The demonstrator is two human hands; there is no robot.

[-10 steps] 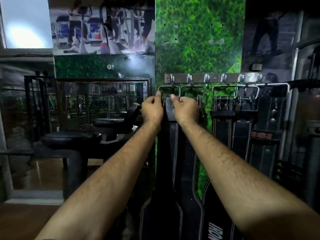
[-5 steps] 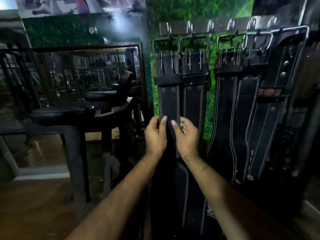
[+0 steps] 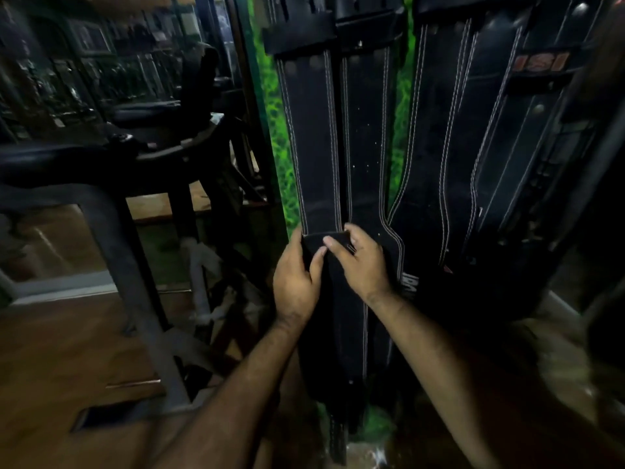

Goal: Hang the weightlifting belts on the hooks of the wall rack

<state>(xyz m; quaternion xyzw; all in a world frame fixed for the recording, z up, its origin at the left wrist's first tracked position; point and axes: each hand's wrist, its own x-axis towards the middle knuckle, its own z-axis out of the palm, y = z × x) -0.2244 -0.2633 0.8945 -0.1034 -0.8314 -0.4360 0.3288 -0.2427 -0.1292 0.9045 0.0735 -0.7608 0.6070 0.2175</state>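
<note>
Far left there's a dark padded gym bench (image 3: 84, 157) on a metal frame, standing on a wooden floor (image 3: 50, 350). Next to it a strip of green grass-print wall panel (image 3: 274, 137) shows behind the belts. The leftmost belt (image 3: 311, 137), black with white stitching, hangs straight down the wall, top end out of frame. Both hands are on its lower part: left hand (image 3: 296, 275) curls around the left edge with the thumb laid across the front, right hand (image 3: 363, 262) grips the right edge, fingers wrapped on it, thumb meeting the left one. Right of that, a second belt (image 3: 367, 130) hangs touching it, then more black belts (image 3: 473, 130) side by side, pretty murky over there.
</note>
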